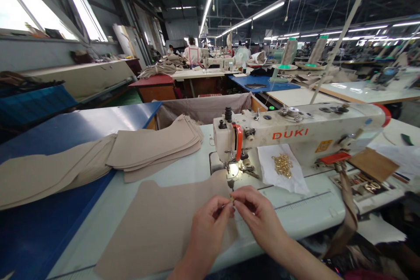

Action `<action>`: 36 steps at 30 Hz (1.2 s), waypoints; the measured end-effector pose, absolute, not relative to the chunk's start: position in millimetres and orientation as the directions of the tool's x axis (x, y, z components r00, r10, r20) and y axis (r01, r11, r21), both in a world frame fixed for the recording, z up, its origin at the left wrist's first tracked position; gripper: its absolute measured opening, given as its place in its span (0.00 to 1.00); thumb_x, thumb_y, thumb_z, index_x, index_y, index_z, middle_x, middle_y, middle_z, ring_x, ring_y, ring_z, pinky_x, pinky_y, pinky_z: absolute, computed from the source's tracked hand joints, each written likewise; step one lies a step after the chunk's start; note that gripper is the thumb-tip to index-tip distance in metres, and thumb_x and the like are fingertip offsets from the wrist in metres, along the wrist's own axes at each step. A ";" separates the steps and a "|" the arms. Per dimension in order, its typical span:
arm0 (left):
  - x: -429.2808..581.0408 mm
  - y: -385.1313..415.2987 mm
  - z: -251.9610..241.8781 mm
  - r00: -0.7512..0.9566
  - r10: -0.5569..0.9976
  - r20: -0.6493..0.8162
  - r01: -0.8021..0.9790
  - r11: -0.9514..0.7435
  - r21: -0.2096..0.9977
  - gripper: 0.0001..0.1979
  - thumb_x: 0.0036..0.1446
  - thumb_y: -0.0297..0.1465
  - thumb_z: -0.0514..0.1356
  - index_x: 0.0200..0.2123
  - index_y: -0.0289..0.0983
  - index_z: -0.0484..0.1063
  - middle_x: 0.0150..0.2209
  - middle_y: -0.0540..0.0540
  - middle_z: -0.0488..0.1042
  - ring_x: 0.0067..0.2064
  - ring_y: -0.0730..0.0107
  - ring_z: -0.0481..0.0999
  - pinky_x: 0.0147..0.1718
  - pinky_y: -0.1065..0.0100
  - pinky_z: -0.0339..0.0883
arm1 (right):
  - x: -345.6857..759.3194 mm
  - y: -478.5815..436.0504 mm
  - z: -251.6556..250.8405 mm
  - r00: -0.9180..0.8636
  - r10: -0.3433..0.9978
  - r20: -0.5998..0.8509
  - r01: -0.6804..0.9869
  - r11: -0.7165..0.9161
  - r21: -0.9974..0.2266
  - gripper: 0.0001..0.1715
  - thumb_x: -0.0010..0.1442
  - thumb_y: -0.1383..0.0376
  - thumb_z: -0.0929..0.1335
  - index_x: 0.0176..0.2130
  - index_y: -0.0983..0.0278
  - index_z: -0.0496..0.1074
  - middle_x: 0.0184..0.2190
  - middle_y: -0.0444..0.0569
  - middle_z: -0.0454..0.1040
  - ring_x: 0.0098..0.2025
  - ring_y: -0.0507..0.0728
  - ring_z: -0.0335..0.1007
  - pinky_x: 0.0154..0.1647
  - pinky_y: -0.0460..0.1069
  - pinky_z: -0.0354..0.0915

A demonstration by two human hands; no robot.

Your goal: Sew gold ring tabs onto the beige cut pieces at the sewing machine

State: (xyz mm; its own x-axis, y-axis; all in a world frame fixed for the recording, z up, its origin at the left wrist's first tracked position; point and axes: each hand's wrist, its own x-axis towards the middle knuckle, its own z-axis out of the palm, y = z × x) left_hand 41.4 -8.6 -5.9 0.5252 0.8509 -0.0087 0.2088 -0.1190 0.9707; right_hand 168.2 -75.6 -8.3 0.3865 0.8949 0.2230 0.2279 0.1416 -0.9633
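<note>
My left hand (210,223) and my right hand (257,214) meet fingertip to fingertip just in front of the sewing machine's needle area. Both pinch a small gold-coloured piece (232,200), mostly covered by the fingers, so its exact kind is unclear. Beneath the hands a large beige fabric panel (157,223) lies flat, its upper corner reaching the lit needle plate. The sewing machine (295,135), white and marked DUKI, stands just beyond. To the right of its needle, small gold metal fittings (282,165) are heaped on a white sheet (297,183).
Stacked beige panels (154,144) lie left of the machine, with more cut panels (55,166) on a blue table (39,232). At the right are a tray of small tools (367,186), a brown board (374,164) and a hanging strap (348,210). Thread cones (288,52) stand behind.
</note>
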 end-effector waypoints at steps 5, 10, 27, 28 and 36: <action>36.9 3.5 -0.1 0.594 0.764 -0.252 0.134 0.215 0.967 0.14 0.42 0.41 0.64 0.24 0.36 0.72 0.21 0.49 0.76 0.25 0.69 0.75 0.28 0.70 0.68 | 175.5 -72.2 -9.6 0.350 0.936 0.032 -0.024 0.043 -0.999 0.09 0.52 0.60 0.71 0.31 0.64 0.76 0.27 0.46 0.74 0.31 0.53 0.70 0.34 0.47 0.65; 30.5 6.4 3.7 0.652 0.676 -0.344 0.111 0.364 0.925 0.21 0.36 0.45 0.69 0.26 0.35 0.71 0.20 0.49 0.76 0.23 0.70 0.74 0.25 0.71 0.66 | 173.6 -69.0 -12.0 0.225 0.966 -0.130 -0.262 -0.068 -0.963 0.17 0.44 0.55 0.76 0.27 0.65 0.74 0.23 0.44 0.74 0.27 0.52 0.71 0.31 0.47 0.66; 23.7 1.6 11.2 0.727 0.560 -0.399 0.042 0.543 0.839 0.11 0.41 0.33 0.69 0.24 0.33 0.72 0.22 0.49 0.71 0.27 0.76 0.67 0.28 0.74 0.62 | 157.5 -73.2 2.7 0.246 0.942 -0.230 -0.409 -0.114 -0.905 0.21 0.35 0.58 0.79 0.23 0.66 0.70 0.18 0.42 0.72 0.22 0.49 0.67 0.27 0.44 0.63; 23.0 2.0 13.4 0.727 0.558 -0.401 0.060 0.530 0.846 0.11 0.41 0.32 0.69 0.23 0.33 0.71 0.22 0.49 0.71 0.26 0.75 0.67 0.28 0.74 0.61 | 157.0 -74.4 2.0 0.237 0.946 -0.219 -0.399 -0.110 -0.910 0.20 0.37 0.58 0.78 0.24 0.66 0.69 0.18 0.42 0.73 0.22 0.49 0.67 0.28 0.44 0.62; 20.7 5.4 15.7 0.667 0.675 -0.316 0.178 0.268 0.947 0.06 0.35 0.29 0.62 0.18 0.36 0.66 0.19 0.53 0.65 0.24 0.75 0.64 0.26 0.74 0.58 | 147.9 -92.2 9.7 0.301 0.952 0.064 0.093 0.037 -0.995 0.09 0.49 0.65 0.72 0.32 0.64 0.70 0.29 0.44 0.70 0.33 0.52 0.65 0.36 0.46 0.61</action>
